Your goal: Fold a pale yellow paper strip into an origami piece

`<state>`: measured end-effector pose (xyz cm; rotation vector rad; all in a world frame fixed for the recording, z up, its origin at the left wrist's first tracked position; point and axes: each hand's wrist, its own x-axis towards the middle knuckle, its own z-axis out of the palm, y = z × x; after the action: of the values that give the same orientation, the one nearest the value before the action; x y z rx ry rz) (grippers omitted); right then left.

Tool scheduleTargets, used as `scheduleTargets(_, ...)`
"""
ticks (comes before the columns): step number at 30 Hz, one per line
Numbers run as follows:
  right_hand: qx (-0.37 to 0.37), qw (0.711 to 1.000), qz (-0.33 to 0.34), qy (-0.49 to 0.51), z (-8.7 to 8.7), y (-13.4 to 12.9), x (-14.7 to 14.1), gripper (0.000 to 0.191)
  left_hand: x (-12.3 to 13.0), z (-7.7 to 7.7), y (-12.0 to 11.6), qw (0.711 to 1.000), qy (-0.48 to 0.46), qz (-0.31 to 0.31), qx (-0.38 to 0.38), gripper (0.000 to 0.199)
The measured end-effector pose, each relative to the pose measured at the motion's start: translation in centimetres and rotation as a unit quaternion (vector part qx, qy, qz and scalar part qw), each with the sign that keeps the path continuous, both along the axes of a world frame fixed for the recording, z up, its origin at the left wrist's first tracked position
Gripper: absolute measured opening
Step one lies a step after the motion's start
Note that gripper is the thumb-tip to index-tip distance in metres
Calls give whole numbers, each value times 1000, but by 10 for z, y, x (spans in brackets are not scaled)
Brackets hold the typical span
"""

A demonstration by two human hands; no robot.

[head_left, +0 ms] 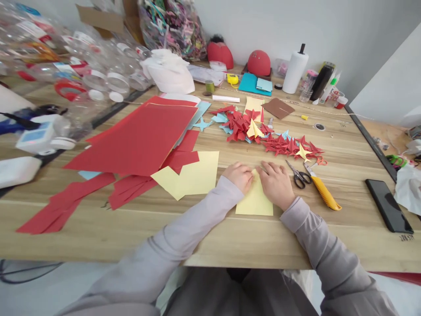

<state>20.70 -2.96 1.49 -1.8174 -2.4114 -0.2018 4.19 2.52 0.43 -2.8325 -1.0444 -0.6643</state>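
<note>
A sheet of yellow paper [254, 202] lies in front of me, its far end drawn to a folded point between my hands. My left hand [238, 176] is closed at the paper's left edge, fingers bent and pressed together at the fold. My right hand [275, 184] rests flat along the right edge, its fingers stretched out and its thumb side touching the fold. Just right of it lie black scissors [300, 179] and a yellow-handled utility knife [324, 191]. Beyond my hands sit heaps of folded red paper stars [238, 125], with a yellow paper star [255, 130] on top.
Large red sheets [138, 136], red strips [55, 208] and cut yellow paper [200, 173] spread to the left. A phone [388, 205] lies at the right. Plastic bottles [98, 79] crowd the back left; a white roll [295, 72] stands at the back.
</note>
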Motion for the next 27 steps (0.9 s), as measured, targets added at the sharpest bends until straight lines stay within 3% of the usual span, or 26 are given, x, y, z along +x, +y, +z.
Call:
scheduleTargets(4, 9, 1000, -19, -1, -1, 7, 16, 40, -1, -11, -4, 999, -16, -42, -8, 25)
scheduleTargets(8, 23, 999, -23, 11, -1, 13, 27, 36, -3, -12, -7, 998, -27, -58, 4, 23)
scheduleTargets(12, 56, 997, -54, 18, 5, 5, 10, 34, 3, -11, -11, 998, -25, -58, 12, 23)
scheduleTargets(18, 19, 997, -73, -22, 5, -6, -22, 32, 9, -3, -17, 997, 40, -50, -49, 24)
scheduleTargets(23, 16, 995, -93, -44, 0, 2, -20, 32, 9, 7, -19, 991, 80, -54, -88, 23)
scheduleTargets(27, 7, 994, -101, -37, 1, 7, -18, 31, 12, 0, -19, 992, 74, -47, -92, 21)
